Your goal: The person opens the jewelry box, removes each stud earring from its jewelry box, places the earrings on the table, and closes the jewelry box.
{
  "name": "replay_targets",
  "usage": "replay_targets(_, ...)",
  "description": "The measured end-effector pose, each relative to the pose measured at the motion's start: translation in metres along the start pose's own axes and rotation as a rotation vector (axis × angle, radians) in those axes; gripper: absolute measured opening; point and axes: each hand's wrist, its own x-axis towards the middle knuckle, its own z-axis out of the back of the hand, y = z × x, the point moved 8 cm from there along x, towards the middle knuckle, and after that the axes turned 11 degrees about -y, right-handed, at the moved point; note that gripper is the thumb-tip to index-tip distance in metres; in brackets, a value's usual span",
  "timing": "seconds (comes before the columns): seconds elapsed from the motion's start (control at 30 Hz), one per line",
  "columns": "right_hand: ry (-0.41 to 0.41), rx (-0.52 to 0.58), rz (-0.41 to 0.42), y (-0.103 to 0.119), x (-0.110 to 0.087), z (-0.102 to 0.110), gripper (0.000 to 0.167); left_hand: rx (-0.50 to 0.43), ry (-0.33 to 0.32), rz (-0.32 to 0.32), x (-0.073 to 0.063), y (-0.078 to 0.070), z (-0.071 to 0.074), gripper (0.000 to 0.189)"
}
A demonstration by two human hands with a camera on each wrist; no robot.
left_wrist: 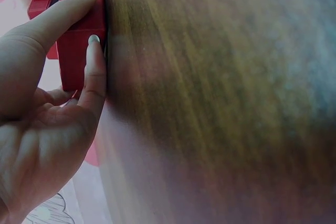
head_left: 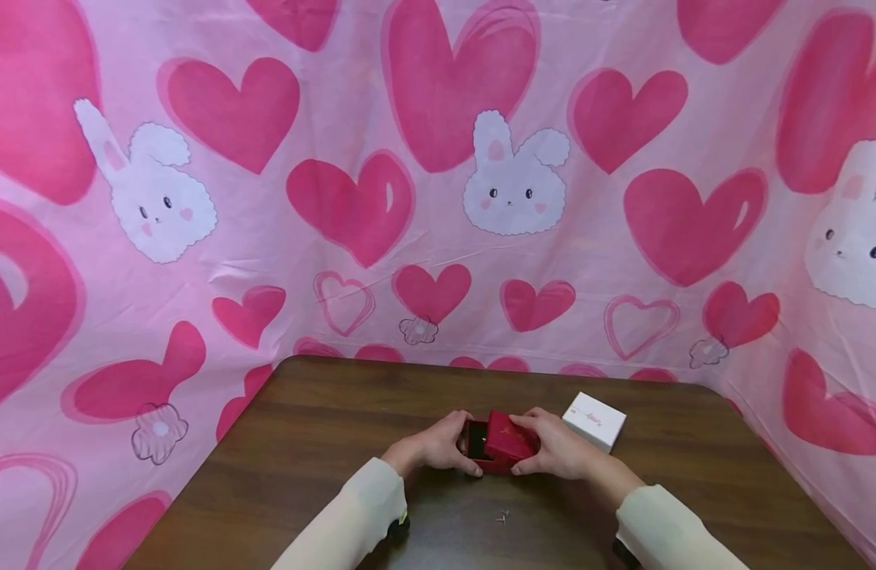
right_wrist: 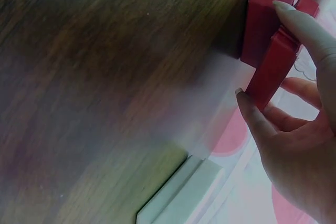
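Note:
A small red gift box stands on the table in the head view, its base [head_left: 496, 467] lined in black with a tiny bright speck inside. My left hand [head_left: 441, 443] grips the base from the left, thumb on its near side. In the left wrist view, thumb and fingers wrap the end of the base [left_wrist: 73, 56]. The red lid [head_left: 507, 437], with faint gold marking, sits tilted over the right part of the base. My right hand [head_left: 559, 449] holds this lid; in the right wrist view, thumb and fingers pinch its edges [right_wrist: 273, 69].
A white box [head_left: 596, 419] with pink lettering lies just beyond my right hand. Small silvery pieces [head_left: 503, 517] lie on the brown wooden table [head_left: 352, 404] nearer to me. Behind the table hangs a pink cloth [head_left: 438, 245] with hearts and rabbits.

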Motion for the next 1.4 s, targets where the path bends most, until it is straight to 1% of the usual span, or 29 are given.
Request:
replay_targets(0.2,0.003,-0.012,-0.049,-0.0058,-0.0012,0.0049,0.085,-0.001,-0.003,-0.012,0.0013,0.0007,0.001,0.064)
replay_targets(0.43,-0.001,-0.019,-0.048,-0.0104,-0.0031,0.0056,0.087,0.008,0.001,-0.012,0.0016,0.0019,0.0002,0.064)
replay_targets(0.73,-0.007,-0.03,-0.034,-0.0083,-0.0032,0.0056,0.087,0.0,0.005,-0.001,-0.0006,0.0013,0.0003,0.062)
replay_targets(0.9,-0.014,-0.034,-0.037,-0.0067,-0.0036,0.0069,0.087,0.001,0.005,0.005,0.0008,0.0019,0.0001,0.063)
replay_targets(1.03,-0.017,-0.038,-0.036,-0.0063,-0.0044,0.0081,0.087,0.015,0.002,-0.004,0.003,0.0024,-0.001,0.063)
replay_targets(1.4,-0.014,-0.027,-0.085,-0.0101,-0.0084,0.0092,0.087,0.021,-0.007,-0.015,0.003,0.0022,-0.0004,0.062)
